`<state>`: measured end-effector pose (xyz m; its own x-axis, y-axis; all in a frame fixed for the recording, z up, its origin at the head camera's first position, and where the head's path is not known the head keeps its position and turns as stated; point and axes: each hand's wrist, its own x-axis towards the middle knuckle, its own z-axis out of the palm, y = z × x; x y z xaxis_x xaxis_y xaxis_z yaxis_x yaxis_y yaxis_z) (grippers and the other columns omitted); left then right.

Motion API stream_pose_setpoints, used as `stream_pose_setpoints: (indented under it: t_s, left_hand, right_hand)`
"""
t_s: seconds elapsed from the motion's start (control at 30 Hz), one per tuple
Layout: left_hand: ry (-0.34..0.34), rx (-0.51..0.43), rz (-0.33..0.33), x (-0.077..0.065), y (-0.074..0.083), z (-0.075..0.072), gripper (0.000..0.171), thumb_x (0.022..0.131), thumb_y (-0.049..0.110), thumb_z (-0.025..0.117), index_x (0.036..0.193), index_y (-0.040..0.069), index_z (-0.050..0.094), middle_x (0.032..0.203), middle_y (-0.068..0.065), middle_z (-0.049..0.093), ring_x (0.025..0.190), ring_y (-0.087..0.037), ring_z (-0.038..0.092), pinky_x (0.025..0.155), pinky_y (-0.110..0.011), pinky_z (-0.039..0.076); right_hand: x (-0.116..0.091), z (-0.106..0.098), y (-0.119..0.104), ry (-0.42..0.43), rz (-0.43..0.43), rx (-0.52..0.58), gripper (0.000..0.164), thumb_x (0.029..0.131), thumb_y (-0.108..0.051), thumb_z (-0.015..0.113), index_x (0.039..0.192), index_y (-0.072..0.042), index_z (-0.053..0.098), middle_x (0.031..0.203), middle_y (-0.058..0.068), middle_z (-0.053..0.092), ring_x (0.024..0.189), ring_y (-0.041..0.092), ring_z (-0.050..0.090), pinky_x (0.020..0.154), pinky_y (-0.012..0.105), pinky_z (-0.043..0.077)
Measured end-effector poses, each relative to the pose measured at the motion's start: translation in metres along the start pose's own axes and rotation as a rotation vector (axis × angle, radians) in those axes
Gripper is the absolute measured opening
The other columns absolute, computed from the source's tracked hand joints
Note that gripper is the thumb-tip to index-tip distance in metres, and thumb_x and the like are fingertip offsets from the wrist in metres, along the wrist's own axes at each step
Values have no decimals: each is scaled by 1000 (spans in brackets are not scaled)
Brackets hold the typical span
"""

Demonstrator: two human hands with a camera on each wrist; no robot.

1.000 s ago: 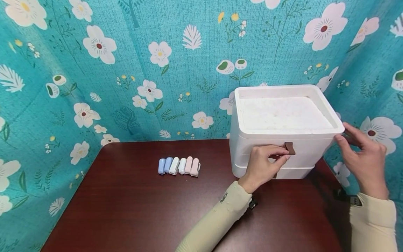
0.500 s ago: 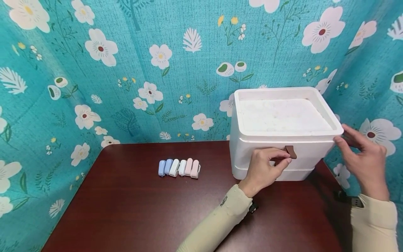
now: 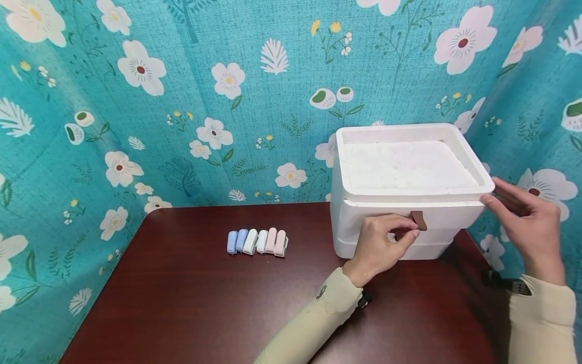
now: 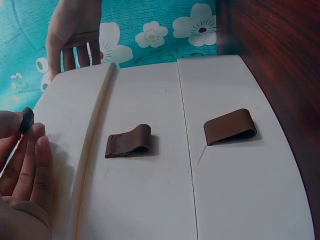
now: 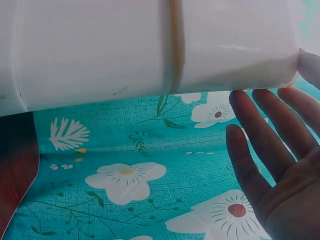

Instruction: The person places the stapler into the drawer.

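Observation:
A white drawer box (image 3: 409, 167) with a recessed top stands at the back right of the table. My left hand (image 3: 379, 242) pinches the brown pull tab (image 3: 419, 221) of its top drawer between thumb and fingertips. That drawer's front juts out slightly, its edge (image 4: 92, 130) raised in the left wrist view. Two more brown tabs, the middle tab (image 4: 129, 141) and the lower tab (image 4: 230, 127), sit on the drawers beneath. My right hand (image 3: 529, 222) holds fairly straight fingers against the box's right side, thumb at the front corner under the rim.
Several small clip-like pieces (image 3: 257, 241) in blue, white and pink lie in a row on the dark red-brown table (image 3: 204, 303), left of the box. A teal flowered curtain (image 3: 227, 101) hangs close behind the table and along its right side.
The top drawer has come slightly forward, drawn by my left hand at its tab, and a narrow ledge now shows below the rim. My right hand stays at the corner.

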<state>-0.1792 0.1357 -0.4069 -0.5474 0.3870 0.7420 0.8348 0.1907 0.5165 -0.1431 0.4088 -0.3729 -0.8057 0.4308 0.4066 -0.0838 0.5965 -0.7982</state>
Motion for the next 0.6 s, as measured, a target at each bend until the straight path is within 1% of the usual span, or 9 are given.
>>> stream_pose_setpoints:
  t_s: [0.1, 0.27, 0.47, 0.53, 0.6]
  left_hand:
    - [5, 25, 13, -1, 0, -1, 8, 88, 17, 69, 90, 14, 76, 89, 5, 75, 73, 8, 59, 70, -3, 46]
    - [9, 59, 35, -1, 2, -3, 8, 88, 17, 68, 90, 17, 76, 88, 9, 74, 73, 10, 59, 72, -1, 45]
    - [1, 25, 32, -5, 5, -1, 8, 88, 17, 68, 91, 15, 76, 89, 7, 74, 77, 9, 62, 75, -2, 46]
    - [2, 23, 30, -6, 6, 0, 9, 88, 17, 68, 91, 14, 76, 89, 6, 74, 79, 8, 63, 75, -1, 45]
    - [5, 1, 23, -8, 8, 1, 9, 87, 16, 69, 91, 14, 76, 90, 5, 75, 81, 5, 66, 75, -1, 45]
  right_hand:
    - [1, 0, 0, 1, 0, 23, 47, 87, -18, 71, 133, -21, 60, 123, -24, 64, 87, -24, 56, 67, -2, 42]
    - [3, -1, -1, -8, 12, 51, 47, 87, -18, 71, 133, -20, 60, 124, -22, 64, 90, -22, 58, 67, -1, 43]
    - [4, -3, -1, -25, 41, 67, 48, 87, -18, 72, 133, -22, 60, 127, -19, 64, 91, -21, 59, 67, 1, 44]
    - [5, -4, 0, -33, 43, 67, 48, 87, -18, 72, 133, -22, 60, 129, -17, 63, 92, -21, 59, 70, 2, 44]
    - [6, -6, 0, -37, 44, 70, 48, 86, -18, 72, 133, -21, 60, 129, -17, 62, 92, -21, 59, 72, 2, 45]
